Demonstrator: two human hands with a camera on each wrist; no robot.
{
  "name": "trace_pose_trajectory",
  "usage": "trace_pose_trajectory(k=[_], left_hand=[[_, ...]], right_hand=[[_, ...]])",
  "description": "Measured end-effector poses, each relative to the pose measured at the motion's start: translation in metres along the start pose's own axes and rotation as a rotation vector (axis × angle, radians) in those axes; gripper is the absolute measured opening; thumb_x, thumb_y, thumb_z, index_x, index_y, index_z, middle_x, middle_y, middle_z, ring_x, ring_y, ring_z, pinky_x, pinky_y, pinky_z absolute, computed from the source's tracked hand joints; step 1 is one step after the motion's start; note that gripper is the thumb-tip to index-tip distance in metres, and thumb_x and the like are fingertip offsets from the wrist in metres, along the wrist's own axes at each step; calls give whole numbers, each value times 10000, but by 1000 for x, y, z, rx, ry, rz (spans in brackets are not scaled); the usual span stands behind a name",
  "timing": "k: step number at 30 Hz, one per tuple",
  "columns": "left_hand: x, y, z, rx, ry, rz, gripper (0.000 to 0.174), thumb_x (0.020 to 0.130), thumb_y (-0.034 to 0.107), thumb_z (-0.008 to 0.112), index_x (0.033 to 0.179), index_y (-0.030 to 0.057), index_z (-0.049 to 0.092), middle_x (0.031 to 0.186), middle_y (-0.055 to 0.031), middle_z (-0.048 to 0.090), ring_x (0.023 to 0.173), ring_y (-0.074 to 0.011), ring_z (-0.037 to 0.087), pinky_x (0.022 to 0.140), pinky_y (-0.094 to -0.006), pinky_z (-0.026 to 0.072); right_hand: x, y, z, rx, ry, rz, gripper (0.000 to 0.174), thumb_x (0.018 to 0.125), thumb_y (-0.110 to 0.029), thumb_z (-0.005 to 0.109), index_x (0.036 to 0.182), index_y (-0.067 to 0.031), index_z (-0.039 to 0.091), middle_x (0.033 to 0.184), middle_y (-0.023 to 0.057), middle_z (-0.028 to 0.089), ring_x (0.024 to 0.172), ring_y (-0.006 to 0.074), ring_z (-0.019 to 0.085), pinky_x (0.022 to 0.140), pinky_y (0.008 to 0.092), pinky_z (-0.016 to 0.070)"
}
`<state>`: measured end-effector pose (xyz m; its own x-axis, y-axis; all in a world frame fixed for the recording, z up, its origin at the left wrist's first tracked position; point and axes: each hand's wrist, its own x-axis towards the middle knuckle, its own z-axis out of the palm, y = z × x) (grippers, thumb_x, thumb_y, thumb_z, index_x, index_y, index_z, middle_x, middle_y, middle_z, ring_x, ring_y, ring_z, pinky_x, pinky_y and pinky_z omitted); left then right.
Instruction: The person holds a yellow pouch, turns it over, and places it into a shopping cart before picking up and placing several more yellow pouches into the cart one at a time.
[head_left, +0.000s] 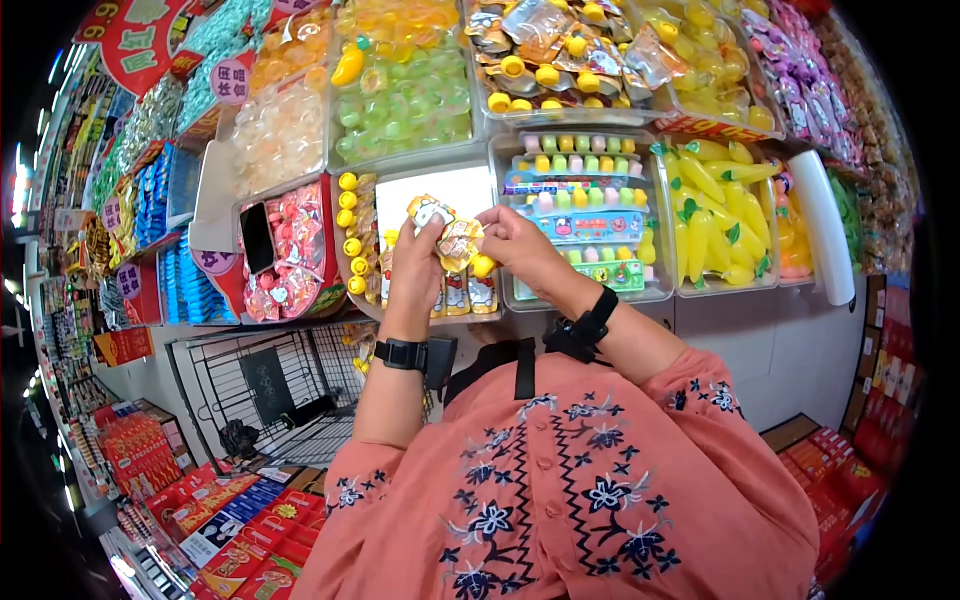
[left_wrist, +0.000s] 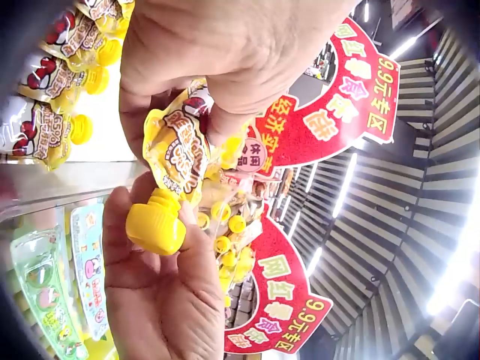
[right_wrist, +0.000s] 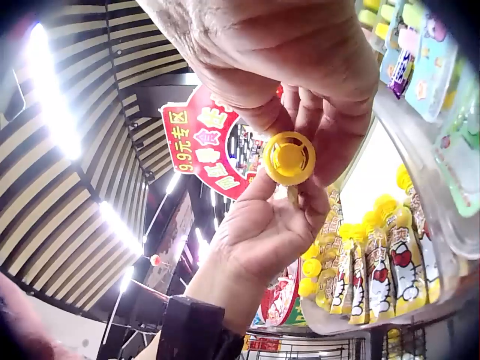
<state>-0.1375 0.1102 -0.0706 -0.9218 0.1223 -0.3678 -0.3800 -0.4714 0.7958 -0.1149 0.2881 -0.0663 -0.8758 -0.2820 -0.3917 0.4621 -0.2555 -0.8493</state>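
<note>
A spouted snack pouch (head_left: 458,240) with a yellow screw cap (left_wrist: 156,226) is held in front of the chest, over a bin. My left hand (head_left: 416,262) grips the pouch body, thumb across its printed front in the head view. With its fingertips, my right hand (head_left: 522,252) pinches the pouch near its upper edge, beside the cap. The cap faces the camera in the right wrist view, between the right hand (right_wrist: 300,60) and the left hand (right_wrist: 262,232). Matching pouches (right_wrist: 381,277) stand in a row in the bin below.
The bin's white bottom (head_left: 400,190) shows behind the hands. Right of it are trays of toy-like candy packs (head_left: 590,190) and yellow banana-shaped packs (head_left: 715,210). A phone (head_left: 257,238) lies on pink packs at left. A wire cart (head_left: 270,380) stands below.
</note>
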Motion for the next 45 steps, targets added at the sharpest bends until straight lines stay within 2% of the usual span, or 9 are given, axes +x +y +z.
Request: trace_pose_trajectory(k=[8,12,16,20,23,35,38,41,45], left_hand=[[49,-1,-8,132,115,-125,339,983,191,618,1210,-33,506,1035,-93,639,900,-174,673,817,-325,577],[86,-8,-25,500,85,-102,332,958,229,647,1153,-35,595,997,-72,672,836,-125,654,732,-264,536],[113,-25,-17,609,-7,-183,374,934,248,673,1152,-50,615,961,-58,681,799,-129,634,697,-285,507],[136,-49,-20,646,45,-248,365,927,242,683,1137,-51,634,950,-67,681,800,-133,627,706,-294,497],[132,-52,-22,618,49,-202,391,917,250,673,1136,-70,624,950,-97,683,787,-154,633,699,-317,497],[131,-62,-31,611,31,-143,387,945,229,659,1205,-53,601,986,-65,669,828,-129,614,718,-286,495],[127,-58,-24,570,95,-169,387,935,231,638,1171,-74,622,985,-74,674,837,-135,610,747,-300,493],[130,-60,-32,532,42,-171,430,925,264,647,1167,-90,614,971,-83,667,823,-135,600,739,-305,492],[129,-60,-39,892,115,-50,538,892,327,677,1188,-113,590,1021,-177,686,903,-236,660,799,-344,521]], right_hand=[[3,-9,-21,-121,50,44,436,963,-141,564,1360,-1,447,1139,104,627,960,159,638,794,287,535],[-4,-21,-37,-137,40,72,437,989,-203,547,1361,1,445,1206,132,623,1013,174,635,805,309,536],[-9,-15,-48,-140,66,110,433,941,-233,573,1312,-26,486,1123,100,659,894,161,655,722,295,521],[-11,-16,-57,-182,53,193,346,1001,-167,511,1303,1,484,1140,148,639,941,192,668,759,298,556],[-10,-11,-60,-178,49,214,320,1001,-167,510,1273,2,501,1106,140,643,932,189,668,747,294,560],[-2,-8,-55,-144,-23,185,285,1008,-170,503,1223,14,531,1063,119,641,900,176,663,748,301,578],[-4,-8,-56,-136,-20,188,281,1008,-167,501,1222,12,534,1059,117,641,898,174,663,747,300,575],[-4,-6,-57,-141,-8,193,283,1001,-165,507,1219,12,535,1052,119,653,878,175,666,730,299,569],[-5,-5,-55,-137,-1,183,295,984,-168,522,1217,12,535,1042,120,672,846,179,675,698,303,560]])
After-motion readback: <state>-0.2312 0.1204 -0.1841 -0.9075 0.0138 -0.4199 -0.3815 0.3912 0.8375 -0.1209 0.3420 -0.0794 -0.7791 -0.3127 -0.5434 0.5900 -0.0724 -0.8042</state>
